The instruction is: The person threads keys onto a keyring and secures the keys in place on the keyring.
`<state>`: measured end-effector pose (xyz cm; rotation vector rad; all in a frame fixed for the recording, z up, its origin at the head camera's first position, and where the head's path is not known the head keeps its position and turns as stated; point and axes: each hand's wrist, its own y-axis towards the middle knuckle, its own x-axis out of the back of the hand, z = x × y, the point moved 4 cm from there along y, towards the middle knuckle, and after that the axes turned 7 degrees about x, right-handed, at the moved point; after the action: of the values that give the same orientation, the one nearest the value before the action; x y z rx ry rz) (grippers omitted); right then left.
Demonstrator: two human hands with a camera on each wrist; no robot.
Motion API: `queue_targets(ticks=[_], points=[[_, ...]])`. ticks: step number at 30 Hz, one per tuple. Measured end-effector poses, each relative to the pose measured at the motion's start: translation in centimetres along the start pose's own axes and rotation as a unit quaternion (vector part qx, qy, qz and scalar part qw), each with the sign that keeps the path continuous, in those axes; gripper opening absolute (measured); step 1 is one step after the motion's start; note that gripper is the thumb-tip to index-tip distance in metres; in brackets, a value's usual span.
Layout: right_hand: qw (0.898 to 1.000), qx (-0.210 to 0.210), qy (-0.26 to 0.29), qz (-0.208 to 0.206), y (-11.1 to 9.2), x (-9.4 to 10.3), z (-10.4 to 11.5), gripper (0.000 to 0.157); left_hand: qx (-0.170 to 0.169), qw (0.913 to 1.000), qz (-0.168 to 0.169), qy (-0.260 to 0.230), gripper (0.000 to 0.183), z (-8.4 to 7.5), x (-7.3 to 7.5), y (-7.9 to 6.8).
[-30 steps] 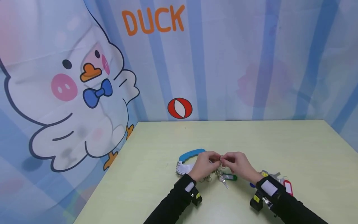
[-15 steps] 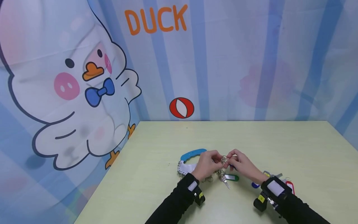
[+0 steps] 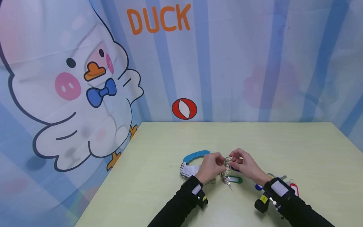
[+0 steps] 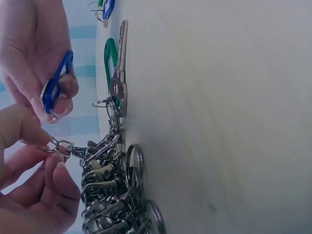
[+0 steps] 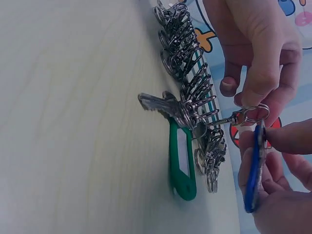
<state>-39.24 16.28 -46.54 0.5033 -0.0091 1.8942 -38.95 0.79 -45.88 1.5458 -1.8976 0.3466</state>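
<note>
My left hand pinches a small split ring on a swivel clasp. The clasp hooks onto a row of metal clasps and rings. Opposite it, my right hand holds a blue key tag between thumb and fingers. In the right wrist view the tag's upper end lies right at the ring. From the row hang a silver key and a green key tag, both low over the table. Part of the row is hidden behind my left hand in the head view.
A curved holder with a blue handle and white body lies behind my left hand. By my right wrist lie more keys, a red tag and a blue tag. A printed cloth stands behind the table.
My hands were fingertip to fingertip a second ago. The right hand has since shifted slightly up and right, and the ring and blue tag now show between them. The left hand stays nearly in place.
</note>
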Motion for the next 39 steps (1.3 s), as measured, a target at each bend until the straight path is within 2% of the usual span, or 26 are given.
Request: queue_targets(ticks=[5,11,15,20,25,29,32,35,39], points=[[1.000,-0.003,0.025,-0.010,0.0,0.0,0.0,0.034,-0.010,0.9999,0.005,0.014,0.018,-0.1,-0.2,-0.1],[0.997,0.031,-0.029,-0.057,0.0,-0.3,0.5,0.023,-0.030,0.9989,-0.004,0.037,0.015,-0.1,-0.2,-0.2],[0.994,0.040,-0.055,-0.089,-0.1,-0.4,0.6,0.018,-0.041,0.9976,-0.012,0.055,0.014,-0.1,-0.3,-0.2],[0.991,0.031,-0.064,-0.114,-0.2,-0.6,0.5,0.017,-0.041,0.9967,-0.018,0.067,0.015,0.0,-0.2,-0.1],[0.991,0.015,-0.056,-0.118,-0.2,-0.8,0.5,0.015,-0.030,0.9967,-0.022,0.072,0.015,0.1,-0.2,0.0],[0.991,0.018,-0.059,-0.118,-0.3,-0.9,0.5,0.014,-0.024,0.9970,-0.024,0.069,0.015,0.1,-0.3,0.1],[0.989,0.037,-0.074,-0.120,-0.5,-1.0,0.7,0.014,-0.025,0.9971,-0.024,0.069,0.015,0.1,-0.2,0.2],[0.985,0.073,-0.099,-0.117,-0.6,-1.1,1.0,0.014,-0.028,0.9971,-0.023,0.068,0.014,0.0,-0.2,0.2],[0.970,0.148,-0.157,-0.116,-0.7,-1.2,1.5,0.017,-0.032,0.9966,-0.027,0.071,0.012,-0.2,-0.2,0.2]])
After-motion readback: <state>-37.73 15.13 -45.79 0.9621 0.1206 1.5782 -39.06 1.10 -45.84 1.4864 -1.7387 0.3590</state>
